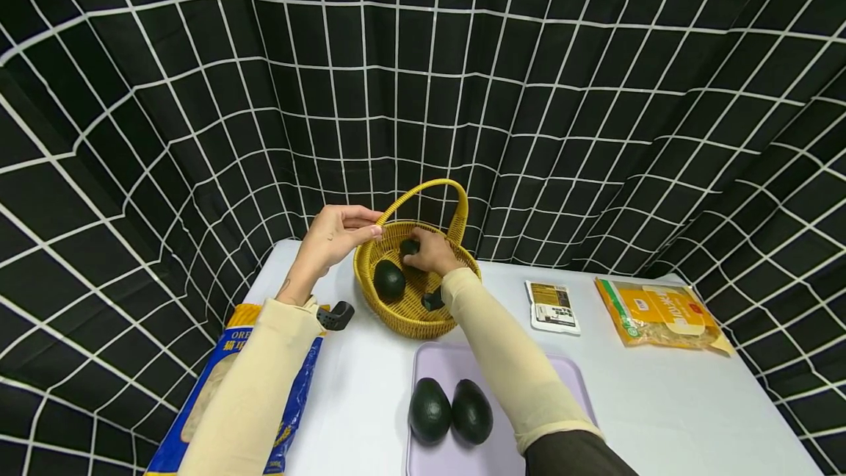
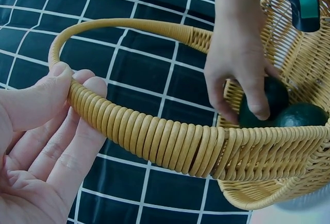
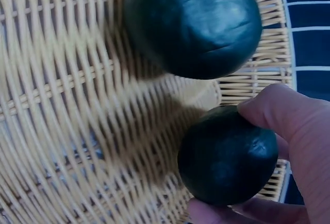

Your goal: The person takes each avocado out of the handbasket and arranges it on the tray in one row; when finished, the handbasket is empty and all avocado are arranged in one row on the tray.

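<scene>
A yellow wicker basket (image 1: 410, 327) with a tall arched handle (image 2: 149, 136) stands on the white table. My left hand (image 1: 333, 237) pinches that handle on its left side between thumb and fingers. Inside the basket, my right hand (image 1: 432, 252) grips a dark green avocado (image 3: 227, 154), thumb on one side and fingers on the other, close to the woven wall. Another avocado (image 1: 389, 280) lies in the basket to the left of it. In front of the basket, two more avocados (image 1: 429, 411) lie side by side on a lilac tray (image 1: 449, 358).
A blue food bag (image 1: 300, 388) lies at the left, partly under the left forearm. Right of the basket are a small white-and-brown pouch (image 1: 554, 307) and an orange food package (image 1: 661, 314). A black curtain (image 1: 370, 94) with a white grid hangs behind the table.
</scene>
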Demonstrator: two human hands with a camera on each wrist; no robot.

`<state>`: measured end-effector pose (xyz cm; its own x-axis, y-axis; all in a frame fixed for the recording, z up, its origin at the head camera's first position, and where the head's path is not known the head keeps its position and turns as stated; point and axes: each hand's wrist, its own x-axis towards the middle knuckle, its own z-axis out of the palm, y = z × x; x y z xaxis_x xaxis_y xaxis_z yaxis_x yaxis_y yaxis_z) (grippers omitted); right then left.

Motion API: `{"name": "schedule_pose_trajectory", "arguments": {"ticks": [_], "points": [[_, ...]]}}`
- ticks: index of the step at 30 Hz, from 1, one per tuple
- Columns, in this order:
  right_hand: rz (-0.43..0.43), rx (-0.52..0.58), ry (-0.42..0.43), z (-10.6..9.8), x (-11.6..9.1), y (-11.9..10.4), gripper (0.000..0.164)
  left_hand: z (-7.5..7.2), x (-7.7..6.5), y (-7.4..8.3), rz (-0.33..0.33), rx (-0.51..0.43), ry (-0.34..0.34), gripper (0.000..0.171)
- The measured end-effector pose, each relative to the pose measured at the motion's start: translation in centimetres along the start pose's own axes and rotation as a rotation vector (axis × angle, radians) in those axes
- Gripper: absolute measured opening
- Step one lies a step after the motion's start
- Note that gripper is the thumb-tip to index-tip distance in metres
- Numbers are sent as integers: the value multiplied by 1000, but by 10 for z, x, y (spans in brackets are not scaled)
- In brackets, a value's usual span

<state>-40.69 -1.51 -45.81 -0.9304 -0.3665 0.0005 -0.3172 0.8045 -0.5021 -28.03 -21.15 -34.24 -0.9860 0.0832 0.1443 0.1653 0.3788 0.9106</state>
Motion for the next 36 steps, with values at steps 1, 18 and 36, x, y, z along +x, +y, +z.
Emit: {"name": "schedule_pose_trajectory", "arguments": {"ticks": [1,18,36], "points": [[-5,1,8,-1,0,0,50,0,0,0,0,1,0,27],[-41,54,92,-24,-15,-13,52,0,-1,1,-22,10,5,28],[-139,73,190,-55,-43,-21,54,0,-1,0,-7,34,0,29]]}}
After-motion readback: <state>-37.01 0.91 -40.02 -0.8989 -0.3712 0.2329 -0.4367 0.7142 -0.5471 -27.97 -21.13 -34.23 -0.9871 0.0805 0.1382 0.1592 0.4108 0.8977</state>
